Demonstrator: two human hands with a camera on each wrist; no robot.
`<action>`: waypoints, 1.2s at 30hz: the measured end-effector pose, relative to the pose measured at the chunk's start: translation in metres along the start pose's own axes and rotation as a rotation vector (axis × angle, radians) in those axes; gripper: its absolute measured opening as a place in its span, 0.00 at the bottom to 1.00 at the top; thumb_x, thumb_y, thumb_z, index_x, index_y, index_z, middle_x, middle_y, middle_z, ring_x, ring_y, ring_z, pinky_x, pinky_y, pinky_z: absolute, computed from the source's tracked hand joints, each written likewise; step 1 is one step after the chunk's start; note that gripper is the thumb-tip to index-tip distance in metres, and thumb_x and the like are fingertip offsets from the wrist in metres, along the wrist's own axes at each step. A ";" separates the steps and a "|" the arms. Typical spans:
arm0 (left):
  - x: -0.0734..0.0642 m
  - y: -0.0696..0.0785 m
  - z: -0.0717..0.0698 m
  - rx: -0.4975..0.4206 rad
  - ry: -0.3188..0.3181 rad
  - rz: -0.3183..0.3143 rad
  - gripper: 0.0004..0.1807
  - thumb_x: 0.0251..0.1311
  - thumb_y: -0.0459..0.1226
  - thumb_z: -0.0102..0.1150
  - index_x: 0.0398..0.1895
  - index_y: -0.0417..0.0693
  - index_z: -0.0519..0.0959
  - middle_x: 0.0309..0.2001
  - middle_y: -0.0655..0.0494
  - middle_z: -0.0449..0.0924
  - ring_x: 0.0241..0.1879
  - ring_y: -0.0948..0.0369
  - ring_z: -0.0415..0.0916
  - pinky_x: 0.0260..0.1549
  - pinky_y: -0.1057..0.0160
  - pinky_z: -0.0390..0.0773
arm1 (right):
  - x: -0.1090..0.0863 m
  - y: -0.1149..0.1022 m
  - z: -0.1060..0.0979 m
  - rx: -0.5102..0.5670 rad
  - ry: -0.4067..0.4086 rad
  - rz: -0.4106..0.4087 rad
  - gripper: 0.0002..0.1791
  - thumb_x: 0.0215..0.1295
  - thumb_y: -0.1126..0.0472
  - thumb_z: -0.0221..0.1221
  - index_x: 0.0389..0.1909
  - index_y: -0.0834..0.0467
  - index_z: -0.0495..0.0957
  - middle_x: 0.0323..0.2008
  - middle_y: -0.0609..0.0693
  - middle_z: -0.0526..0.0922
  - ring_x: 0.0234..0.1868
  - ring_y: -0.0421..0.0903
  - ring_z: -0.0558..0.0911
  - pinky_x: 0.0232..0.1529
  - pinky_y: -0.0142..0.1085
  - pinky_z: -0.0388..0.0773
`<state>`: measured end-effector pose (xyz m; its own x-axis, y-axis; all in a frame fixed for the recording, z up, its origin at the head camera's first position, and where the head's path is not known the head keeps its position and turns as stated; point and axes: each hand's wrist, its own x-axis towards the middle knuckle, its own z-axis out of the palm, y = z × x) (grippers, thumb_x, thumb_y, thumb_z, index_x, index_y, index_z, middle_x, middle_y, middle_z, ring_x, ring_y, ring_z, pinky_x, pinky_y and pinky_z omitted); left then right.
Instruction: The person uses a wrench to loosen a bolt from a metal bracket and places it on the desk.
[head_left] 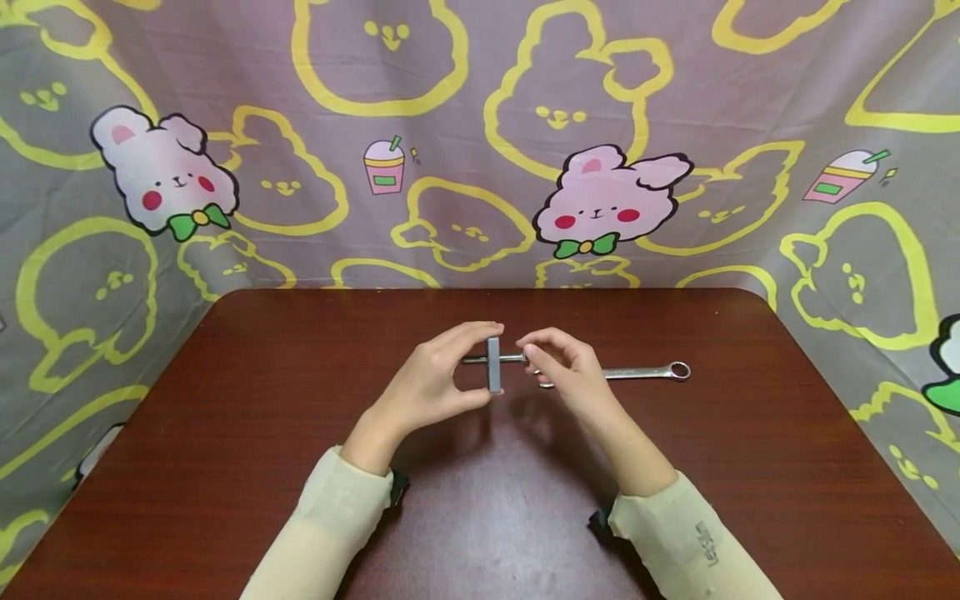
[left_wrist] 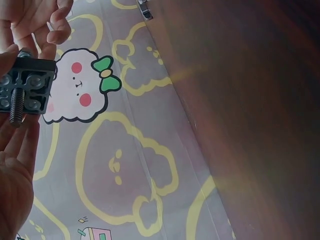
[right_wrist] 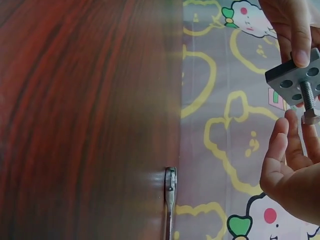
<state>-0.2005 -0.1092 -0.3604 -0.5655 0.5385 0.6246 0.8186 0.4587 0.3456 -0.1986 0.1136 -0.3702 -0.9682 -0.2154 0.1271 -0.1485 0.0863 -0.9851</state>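
In the head view my left hand [head_left: 431, 379] holds a small grey square plate [head_left: 493, 365] on edge, thumb below and fingers above. A silver hex bolt [head_left: 512, 358] runs through the plate's middle. Its bare threaded end [left_wrist: 17, 107] sticks out on the ribbed side in the left wrist view. Holes surround the bolt on the other face of the plate [right_wrist: 286, 84]. My right hand [head_left: 573, 375] has its thumb and fingertips at the bolt head [right_wrist: 311, 117], pinching it. Both hands hold the pieces up over the table.
A combination wrench [head_left: 645, 373] lies on the dark red-brown table [head_left: 247, 433], behind my right hand, its ring end to the right. A patterned cloth [head_left: 465, 125] hangs along the table's back and sides. Dark straps show at both cuffs.
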 end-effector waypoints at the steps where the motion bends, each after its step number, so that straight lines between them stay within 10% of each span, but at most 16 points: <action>1: 0.000 0.000 0.000 0.001 0.000 0.001 0.39 0.41 0.34 0.78 0.62 0.41 0.74 0.60 0.48 0.79 0.59 0.57 0.78 0.56 0.60 0.81 | 0.000 0.000 0.000 -0.006 -0.004 0.005 0.15 0.72 0.61 0.55 0.49 0.69 0.78 0.34 0.37 0.83 0.34 0.41 0.82 0.36 0.31 0.80; 14: -0.001 0.002 -0.001 0.010 0.001 0.011 0.39 0.42 0.34 0.77 0.62 0.41 0.74 0.61 0.48 0.78 0.60 0.56 0.77 0.57 0.59 0.80 | 0.004 0.001 0.004 0.008 -0.004 -0.040 0.14 0.73 0.62 0.54 0.43 0.72 0.79 0.22 0.42 0.79 0.25 0.39 0.80 0.29 0.31 0.80; 22: -0.004 0.001 -0.001 0.006 -0.007 -0.001 0.39 0.43 0.34 0.77 0.63 0.42 0.74 0.61 0.48 0.78 0.60 0.56 0.77 0.56 0.60 0.80 | -0.003 0.001 0.003 -0.048 -0.007 -0.064 0.11 0.68 0.64 0.60 0.46 0.67 0.80 0.34 0.43 0.83 0.34 0.38 0.82 0.34 0.32 0.80; 32: 0.000 0.001 0.000 0.002 -0.006 0.000 0.39 0.43 0.35 0.77 0.63 0.42 0.73 0.62 0.49 0.78 0.60 0.57 0.77 0.57 0.60 0.80 | -0.005 -0.001 -0.004 -0.047 -0.099 -0.303 0.11 0.61 0.75 0.61 0.45 0.68 0.79 0.47 0.51 0.79 0.46 0.43 0.78 0.41 0.31 0.80; 36: 0.001 0.001 -0.002 0.004 -0.002 0.001 0.39 0.43 0.34 0.77 0.63 0.41 0.74 0.61 0.49 0.78 0.60 0.57 0.77 0.56 0.60 0.81 | -0.006 -0.003 -0.004 -0.037 -0.083 -0.257 0.12 0.63 0.71 0.61 0.47 0.64 0.79 0.47 0.47 0.80 0.47 0.41 0.77 0.36 0.30 0.80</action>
<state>-0.1996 -0.1094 -0.3582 -0.5650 0.5405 0.6234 0.8187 0.4613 0.3421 -0.1934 0.1187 -0.3671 -0.8782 -0.3137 0.3611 -0.3962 0.0540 -0.9166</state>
